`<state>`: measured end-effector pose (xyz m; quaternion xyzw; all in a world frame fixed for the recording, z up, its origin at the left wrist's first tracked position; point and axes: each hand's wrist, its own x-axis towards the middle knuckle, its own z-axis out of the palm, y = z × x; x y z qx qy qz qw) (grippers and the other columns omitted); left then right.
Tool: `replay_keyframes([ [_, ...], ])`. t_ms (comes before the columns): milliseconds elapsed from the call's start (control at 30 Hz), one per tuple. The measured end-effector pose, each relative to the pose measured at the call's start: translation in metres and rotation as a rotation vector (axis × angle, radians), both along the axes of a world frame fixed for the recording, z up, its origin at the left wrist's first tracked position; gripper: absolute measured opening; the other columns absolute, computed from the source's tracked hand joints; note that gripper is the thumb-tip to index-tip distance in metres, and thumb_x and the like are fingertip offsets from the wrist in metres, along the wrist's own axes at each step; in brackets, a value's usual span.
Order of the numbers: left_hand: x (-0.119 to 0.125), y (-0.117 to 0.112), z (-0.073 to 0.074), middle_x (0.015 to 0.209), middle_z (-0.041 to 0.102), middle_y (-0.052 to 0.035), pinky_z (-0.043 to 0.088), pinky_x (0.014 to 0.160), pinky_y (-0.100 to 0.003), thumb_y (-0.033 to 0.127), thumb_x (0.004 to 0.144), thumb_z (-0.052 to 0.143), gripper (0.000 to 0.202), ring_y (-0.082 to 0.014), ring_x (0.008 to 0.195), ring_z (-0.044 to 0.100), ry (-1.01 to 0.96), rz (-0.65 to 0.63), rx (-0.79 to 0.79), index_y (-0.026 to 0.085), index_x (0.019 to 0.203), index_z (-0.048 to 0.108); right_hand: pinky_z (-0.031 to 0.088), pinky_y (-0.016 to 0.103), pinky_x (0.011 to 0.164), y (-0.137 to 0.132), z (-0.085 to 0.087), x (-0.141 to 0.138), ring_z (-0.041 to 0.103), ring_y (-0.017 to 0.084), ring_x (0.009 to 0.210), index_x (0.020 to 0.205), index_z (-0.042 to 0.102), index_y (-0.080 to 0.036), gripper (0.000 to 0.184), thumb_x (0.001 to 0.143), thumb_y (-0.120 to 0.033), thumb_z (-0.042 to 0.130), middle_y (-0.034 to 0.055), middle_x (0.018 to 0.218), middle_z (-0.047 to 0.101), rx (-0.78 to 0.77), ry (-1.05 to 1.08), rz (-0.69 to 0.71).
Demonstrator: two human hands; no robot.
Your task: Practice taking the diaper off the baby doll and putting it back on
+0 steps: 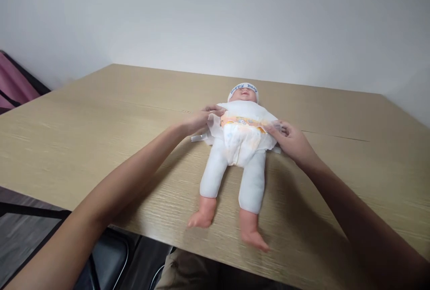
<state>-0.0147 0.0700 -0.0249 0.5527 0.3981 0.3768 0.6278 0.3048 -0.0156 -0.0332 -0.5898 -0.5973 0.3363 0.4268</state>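
A baby doll [247, 109] with a white cloth body and a printed headband lies on its back, its bare feet toward me. A white diaper [240, 144] with an orange patterned waistband covers its hips and crotch. My left hand [206, 117] is closed at the diaper's left edge, its fingertips against the doll's waist. My right hand [285, 134] pinches the diaper at the right end of the waistband. On the left, a side wing with a pale tab [199, 138] sticks out loose over the table. The back of the diaper is hidden under the doll.
The wooden table [101, 142] reaches back to a plain pale wall [215, 21]. A dark chair [109, 254] stands below the front edge at left, near my legs [188, 272]. Something pink with a black border [16, 79] is beyond the table's left side.
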Motion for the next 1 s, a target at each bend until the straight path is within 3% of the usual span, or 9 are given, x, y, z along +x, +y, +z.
replay_keyframes([
  [133, -0.007, -0.008, 0.026, 0.135, 0.08, -0.0074, 0.057, 0.094, -0.037, 0.048, 0.101, 0.073, 0.029, -0.0237, 0.114, 0.073, 0.219, 0.133, 0.195, 0.025, 0.117, 0.075, 0.061, 0.044, 0.081, -0.024, -0.015, 0.016, 0.075, 0.027, 0.08, 0.104, 0.075, -0.023, 0.045, 0.098, -0.068, 0.069, 0.0106, 0.098, 0.083, 0.194, -0.273, -0.181],
  [233, 0.008, -0.027, 0.045, 0.14, 0.077, -0.0089, 0.054, 0.107, -0.043, 0.048, 0.108, 0.062, 0.03, -0.0261, 0.124, 0.069, 0.367, 0.181, 0.555, 0.023, 0.121, 0.071, 0.057, 0.044, 0.078, -0.04, -0.03, 0.027, 0.072, 0.027, 0.078, 0.104, 0.075, -0.023, 0.04, 0.103, -0.062, 0.063, 0.01, 0.094, 0.081, 0.275, -0.517, -0.195],
  [333, 0.042, -0.047, 0.051, 0.138, 0.075, -0.0101, 0.048, 0.118, -0.047, 0.044, 0.11, 0.06, 0.027, -0.0292, 0.133, 0.064, 0.512, 0.074, 0.932, 0.022, 0.121, 0.071, 0.053, 0.042, 0.076, -0.045, -0.043, 0.031, 0.07, 0.029, 0.083, 0.099, 0.072, -0.024, 0.041, 0.101, -0.063, 0.062, 0.0099, 0.093, 0.078, 0.32, -0.638, -0.186],
  [400, 0.067, -0.056, 0.047, 0.137, 0.074, -0.0114, 0.044, 0.121, -0.05, 0.045, 0.11, 0.061, 0.028, -0.032, 0.137, 0.06, 0.623, -0.027, 1.078, 0.021, 0.119, 0.073, 0.051, 0.041, 0.075, -0.044, -0.047, 0.031, 0.069, 0.029, 0.083, 0.095, 0.068, -0.025, 0.039, 0.101, -0.063, 0.062, 0.0089, 0.09, 0.075, 0.302, -0.66, -0.208],
  [533, 0.098, -0.06, 0.03, 0.135, 0.075, -0.0122, 0.043, 0.117, -0.055, 0.054, 0.109, 0.062, 0.035, -0.0367, 0.134, 0.059, 0.819, -0.116, 1.117, 0.022, 0.116, 0.076, 0.048, 0.039, 0.073, -0.04, -0.046, 0.03, 0.067, 0.028, 0.076, 0.09, 0.061, -0.027, 0.037, 0.094, -0.063, 0.068, 0.0044, 0.079, 0.071, 0.122, -0.619, -0.255],
  [667, 0.099, -0.058, 0.02, 0.141, 0.074, -0.011, 0.042, 0.116, -0.057, 0.061, 0.103, 0.069, 0.042, -0.0397, 0.138, 0.056, 0.86, -0.114, 1.124, 0.023, 0.119, 0.078, 0.044, 0.037, 0.067, -0.041, -0.04, 0.031, 0.066, 0.027, 0.071, 0.082, 0.064, -0.027, 0.045, 0.088, -0.071, 0.072, 0.003, 0.073, 0.07, -0.05, -0.567, -0.234],
  [833, 0.096, -0.058, 0.019, 0.143, 0.073, -0.0096, 0.041, 0.118, -0.058, 0.064, 0.095, 0.077, 0.048, -0.0412, 0.139, 0.054, 0.849, -0.113, 1.102, 0.026, 0.124, 0.077, 0.039, 0.035, 0.063, -0.043, -0.031, 0.039, 0.057, 0.023, 0.065, 0.07, 0.061, -0.027, 0.053, 0.088, -0.076, 0.068, 0.0002, 0.065, 0.061, -0.029, -0.372, -0.105],
  [1000, 0.099, -0.056, 0.017, 0.146, 0.07, -0.0118, 0.042, 0.116, -0.059, 0.063, 0.091, 0.08, 0.054, -0.043, 0.138, 0.053, 0.869, -0.113, 1.081, 0.024, 0.127, 0.076, 0.036, 0.032, 0.062, -0.039, -0.005, 0.038, 0.044, 0.016, 0.063, 0.074, 0.059, -0.025, 0.052, 0.092, -0.073, 0.072, -0.0047, 0.067, 0.049, -0.005, -0.053, 0.047],
])
